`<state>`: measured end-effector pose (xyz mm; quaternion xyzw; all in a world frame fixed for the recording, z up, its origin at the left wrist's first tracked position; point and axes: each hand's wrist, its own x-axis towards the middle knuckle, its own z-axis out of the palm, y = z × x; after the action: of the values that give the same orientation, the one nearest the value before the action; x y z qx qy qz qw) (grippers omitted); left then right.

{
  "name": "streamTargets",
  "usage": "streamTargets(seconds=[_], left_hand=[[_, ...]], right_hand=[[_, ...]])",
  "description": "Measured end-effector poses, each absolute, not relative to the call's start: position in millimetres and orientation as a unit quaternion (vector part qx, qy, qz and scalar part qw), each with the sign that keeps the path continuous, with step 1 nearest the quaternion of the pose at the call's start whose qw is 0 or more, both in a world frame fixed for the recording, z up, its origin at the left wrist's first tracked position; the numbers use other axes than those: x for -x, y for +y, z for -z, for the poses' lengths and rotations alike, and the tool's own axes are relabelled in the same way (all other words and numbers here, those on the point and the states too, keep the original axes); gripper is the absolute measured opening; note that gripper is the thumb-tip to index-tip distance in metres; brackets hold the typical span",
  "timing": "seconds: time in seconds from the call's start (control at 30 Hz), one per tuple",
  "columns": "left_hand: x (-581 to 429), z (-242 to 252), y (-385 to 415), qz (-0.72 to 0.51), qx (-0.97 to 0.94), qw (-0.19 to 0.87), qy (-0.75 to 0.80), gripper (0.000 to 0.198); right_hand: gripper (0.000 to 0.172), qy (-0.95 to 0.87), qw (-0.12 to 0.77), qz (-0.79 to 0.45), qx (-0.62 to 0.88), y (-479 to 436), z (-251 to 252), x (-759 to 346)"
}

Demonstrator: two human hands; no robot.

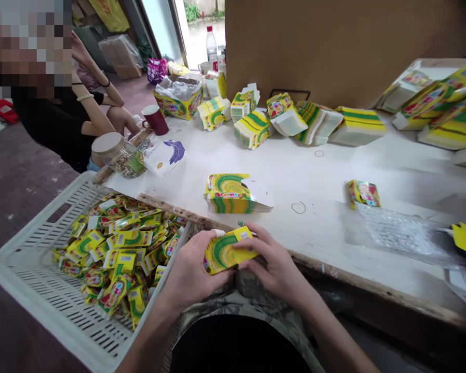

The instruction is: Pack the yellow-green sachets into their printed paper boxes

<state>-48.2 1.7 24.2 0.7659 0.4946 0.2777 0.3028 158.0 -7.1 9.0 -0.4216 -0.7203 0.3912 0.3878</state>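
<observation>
Over my lap, just off the table's front edge, I hold a small yellow and green carton [228, 253] between both hands. My left hand [194, 261] grips its left end, with a white cover on one fingertip. My right hand [270, 256] is closed round the right end, fingers on its upper face. Beyond them on the table lies a stack of flattened yellow and green cartons [230, 196], with white flaps sticking out to the right. To the left of my hands, a white plastic basket [31, 264] holds many small filled-looking yellow cartons [128, 238].
Bundles of flat cartons [252, 127] line the back of the white table [279, 176]. At left stand a lidded jar [114, 155], a maroon mug [155, 120] and an open box [178, 101]. A clear plastic bag [404, 233] lies right. Another person [62, 124] sits at left.
</observation>
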Motion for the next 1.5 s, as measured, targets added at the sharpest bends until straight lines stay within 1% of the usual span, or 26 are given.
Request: streamTargets(seconds=[0.1,0.17,0.2,0.23,0.27,0.3,0.33,0.37,0.4,0.47,0.5,0.6,0.67,0.87,1.0,1.13,1.23,1.3,1.33,1.4,1.47,1.5], left_hand=[[44.1,-23.4,-2.1,-0.289,-0.77,0.27,0.501,0.054],[45.4,-22.3,-5.9,-0.309,-0.747,0.289,0.512,0.06],[47.7,-22.0,-7.0,-0.346,-0.719,0.306,0.519,0.062],[51.1,-22.0,-7.2,-0.41,-0.674,0.324,0.522,0.061],[55.2,-22.1,-6.2,-0.497,-0.607,0.342,0.518,0.059],[59.7,-22.0,-4.2,-0.588,-0.52,0.354,0.508,0.057],[64.1,-21.4,-1.3,-0.668,-0.423,0.366,0.491,0.057],[67.9,-20.3,1.9,-0.72,-0.329,0.388,0.472,0.061],[70.5,-18.3,5.0,-0.743,-0.25,0.419,0.459,0.069],[71.3,-12.7,9.2,-0.728,-0.153,0.497,0.446,0.08],[69.4,-9.6,9.9,-0.709,-0.134,0.531,0.444,0.08],[57.6,-2.4,7.6,-0.666,-0.129,0.585,0.445,0.068],[49.4,-1.0,5.4,-0.646,-0.135,0.598,0.455,0.065],[37.3,-2.0,2.8,-0.6,-0.171,0.63,0.463,0.055],[33.9,2.6,-0.8,-0.575,-0.199,0.646,0.46,0.047],[30.8,6.6,-5.9,-0.561,-0.207,0.651,0.468,0.047],[27.7,7.1,-8.2,-0.547,-0.223,0.662,0.461,0.043],[24.8,6.0,-7.8,-0.543,-0.238,0.669,0.448,0.04],[23.0,5.0,-7.0,-0.541,-0.248,0.674,0.438,0.043],[19.0,2.2,-4.4,-0.551,-0.278,0.679,0.398,0.057],[15.2,0.3,-1.3,-0.581,-0.281,0.684,0.339,0.068],[13.9,0.4,0.0,-0.602,-0.265,0.683,0.317,0.066]], right_hand=[[0.043,-0.672,0.436,-0.397,0.447,-9.6,-10.6,-145.5],[0.054,-0.669,0.44,-0.408,0.439,-11.2,-11.9,-139.8],[0.059,-0.668,0.443,-0.405,0.439,-10.8,-13.7,-139.1],[0.062,-0.667,0.45,-0.394,0.445,-8.9,-16.6,-140.0],[0.06,-0.663,0.461,-0.373,0.457,-5.3,-20.3,-142.2],[0.052,-0.659,0.474,-0.342,0.473,0.4,-24.4,-145.4],[0.039,-0.656,0.484,-0.304,0.493,8.1,-28.6,-148.9],[0.026,-0.653,0.49,-0.261,0.514,17.4,-32.3,-152.3],[0.019,-0.652,0.491,-0.218,0.535,27.8,-35.3,-154.9],[0.018,-0.654,0.462,-0.137,0.582,49.2,-38.1,-157.2],[0.019,-0.662,0.428,-0.106,0.606,58.7,-38.3,-156.8],[0.012,-0.686,0.311,-0.065,0.655,77.2,-36.8,-152.6],[0.01,-0.692,0.269,-0.066,0.666,81.3,-37.0,-150.2],[0.025,-0.719,0.241,-0.075,0.648,86.6,-44.4,-150.0],[0.017,-0.727,0.199,-0.075,0.653,91.6,-48.0,-148.3],[0.022,-0.726,0.211,-0.06,0.651,93.8,-46.5,-146.6],[0.022,-0.721,0.23,-0.055,0.651,93.2,-47.9,-148.4],[0.022,-0.714,0.272,-0.08,0.641,88.8,-53.0,-150.8],[0.022,-0.709,0.3,-0.102,0.63,84.4,-56.6,-152.0],[0.021,-0.711,0.338,-0.175,0.592,70.9,-63.2,-152.9],[0.015,-0.741,0.321,-0.289,0.513,52.8,-64.9,-150.6],[0.012,-0.755,0.299,-0.35,0.467,43.5,-62.8,-148.2]])
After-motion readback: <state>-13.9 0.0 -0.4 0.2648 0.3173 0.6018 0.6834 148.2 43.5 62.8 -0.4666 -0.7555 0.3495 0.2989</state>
